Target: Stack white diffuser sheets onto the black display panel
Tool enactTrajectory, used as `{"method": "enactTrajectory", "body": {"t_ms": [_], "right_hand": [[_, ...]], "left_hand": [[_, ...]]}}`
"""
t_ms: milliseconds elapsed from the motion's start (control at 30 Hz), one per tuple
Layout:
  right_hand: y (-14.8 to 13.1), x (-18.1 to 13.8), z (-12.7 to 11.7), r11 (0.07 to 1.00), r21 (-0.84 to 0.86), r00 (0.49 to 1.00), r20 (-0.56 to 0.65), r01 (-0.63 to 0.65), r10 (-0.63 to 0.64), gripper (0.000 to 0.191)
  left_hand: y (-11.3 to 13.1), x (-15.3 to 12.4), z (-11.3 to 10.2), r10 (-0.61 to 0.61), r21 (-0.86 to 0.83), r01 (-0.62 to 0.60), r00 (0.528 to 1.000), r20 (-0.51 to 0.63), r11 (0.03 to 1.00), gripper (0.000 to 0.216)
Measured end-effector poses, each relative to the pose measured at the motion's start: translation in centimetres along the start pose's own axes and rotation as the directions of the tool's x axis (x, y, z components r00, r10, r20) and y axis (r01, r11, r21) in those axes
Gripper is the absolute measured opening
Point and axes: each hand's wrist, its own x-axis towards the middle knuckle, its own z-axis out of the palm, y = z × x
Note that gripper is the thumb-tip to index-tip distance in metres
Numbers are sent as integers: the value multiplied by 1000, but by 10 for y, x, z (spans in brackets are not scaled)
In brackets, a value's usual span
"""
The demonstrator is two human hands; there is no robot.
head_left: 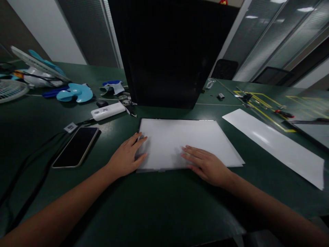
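White rectangular sheets (177,132) lie stacked on the green table in front of me, with a thin dark edge showing along their far and left sides. At the right, the layers are slightly out of line with each other. My left hand (127,156) is at the stack's left edge, its fingers spread over the corner area. My right hand (205,165) rests at the near edge, right of the middle, fingers stretched out over the white surface. Neither hand grips anything. Behind the sheets stands a large black panel (174,55).
To the left are a phone (76,147), a white stick-shaped device (108,111) with cables, and light-blue fan blades (75,93). A long glossy white sheet (275,144) lies to the right. Farther right are a screwdriver (284,113), yellow tape outlines and a dark-framed panel (312,132).
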Motion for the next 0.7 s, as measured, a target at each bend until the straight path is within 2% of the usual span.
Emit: {"method": "enactTrajectory", "body": {"t_ms": [67, 100, 133, 200, 233, 300, 333, 400, 433, 567, 700], "right_hand": [[36, -7, -8, 986, -45, 986, -50, -159, 156, 51], [59, -13, -13, 959, -80, 961, -83, -270, 264, 53], [86, -22, -18, 907, -120, 913, -118, -403, 390, 55], [141, -45, -30, 746, -184, 768, -184, -640, 613, 63], [167, -59, -36, 645, -204, 676, -219, -737, 703, 68], [209, -88, -46, 483, -205, 524, -267, -851, 809, 78], [223, -102, -49, 370, -205, 415, -257, -906, 873, 84], [241, -125, -52, 255, -184, 292, -214, -949, 932, 91], [246, -132, -52, 223, -171, 254, -186, -960, 949, 91], [247, -143, -49, 192, -143, 210, -123, -971, 970, 90], [238, -136, -51, 184, -176, 210, -141, -967, 968, 89]], "left_hand": [[0, 0, 0, 19, -7, -19, 1000, 5, 1000, 65], [0, 0, 0, 25, -8, -25, 1000, 4, 1000, 63], [0, 1, 0, 30, -6, -30, 1000, 2, 1000, 61], [-1, 1, 0, 39, 5, -39, 999, -1, 999, 59], [-1, 1, 0, 41, 10, -41, 999, -4, 999, 58], [-1, 1, 0, 38, 15, -38, 999, -1, 999, 56], [-1, 1, 1, 33, 15, -33, 999, 0, 999, 55], [-1, 1, 1, 27, 15, -27, 1000, 1, 1000, 54], [-1, 1, 1, 26, 16, -26, 1000, 2, 1000, 54], [-1, 2, 0, 27, 28, -27, 1000, 15, 999, 54], [-1, 3, -1, 26, 26, -26, 1000, 2, 999, 54]]}}
